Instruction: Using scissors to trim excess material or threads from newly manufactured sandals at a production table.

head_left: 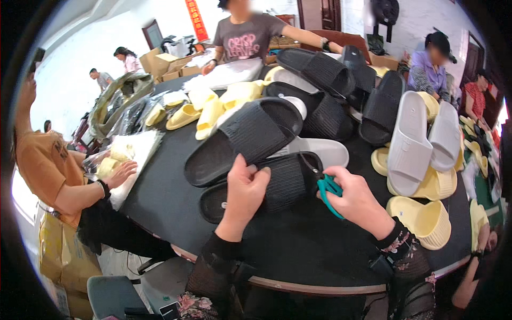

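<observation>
My left hand (242, 194) is closed at the near edge of a black slide sandal (253, 133), which is tilted with its ribbed strap up. Under it lies another black slide (290, 178), partly covered by my left hand. My right hand (357, 200) is closed round teal-handled scissors (329, 193); their narrow blades reach up to the strap of the lower black slide. A light grey slide (333, 152) lies just behind the scissors. Whether the blades touch the strap is hard to make out.
More black slides (320, 69) are heaped behind. Grey slides (408, 144) and yellow slides (421, 218) stand at the right, with further yellow slides (210, 114) at the back left. A co-worker (53, 165) at the left handles bagged slides; others work around the black table (160, 189).
</observation>
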Tool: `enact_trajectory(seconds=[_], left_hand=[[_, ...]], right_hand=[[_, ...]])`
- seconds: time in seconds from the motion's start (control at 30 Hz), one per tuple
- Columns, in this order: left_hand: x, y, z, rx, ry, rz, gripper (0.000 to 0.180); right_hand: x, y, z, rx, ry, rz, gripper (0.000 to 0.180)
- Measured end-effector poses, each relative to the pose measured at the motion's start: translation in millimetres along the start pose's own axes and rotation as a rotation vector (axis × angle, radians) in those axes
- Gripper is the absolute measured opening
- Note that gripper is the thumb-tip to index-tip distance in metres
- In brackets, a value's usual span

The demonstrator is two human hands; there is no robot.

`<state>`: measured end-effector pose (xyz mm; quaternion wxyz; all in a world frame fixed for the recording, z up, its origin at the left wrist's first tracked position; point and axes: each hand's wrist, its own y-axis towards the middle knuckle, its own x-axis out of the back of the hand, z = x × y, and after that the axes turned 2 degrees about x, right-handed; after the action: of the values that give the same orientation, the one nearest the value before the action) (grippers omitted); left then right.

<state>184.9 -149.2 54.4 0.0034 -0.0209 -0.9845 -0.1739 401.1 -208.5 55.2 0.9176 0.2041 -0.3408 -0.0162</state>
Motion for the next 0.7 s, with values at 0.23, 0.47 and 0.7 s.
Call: enact_trajectory(seconds=[0.23, 0.47, 0.7], left_hand=[[0.8, 4.2, -2.9, 0.102, -0.043, 0.001, 0.025], [-0.4, 1.8, -4.8, 0.152, -0.104, 0.087, 0.032], [8.3, 3.7, -0.8, 0.228, -0.208, 0.265, 0.042]], right_hand=[[-15.8, -1.2, -13.5, -0.023, 0.214, -0.115, 0.035], [-22.7, -7.1, -11.4, -0.315, 0.637, -0.214, 0.035], [-20.1, -3.4, -22.6, -0.330, 0.772, -0.404, 0.036]])
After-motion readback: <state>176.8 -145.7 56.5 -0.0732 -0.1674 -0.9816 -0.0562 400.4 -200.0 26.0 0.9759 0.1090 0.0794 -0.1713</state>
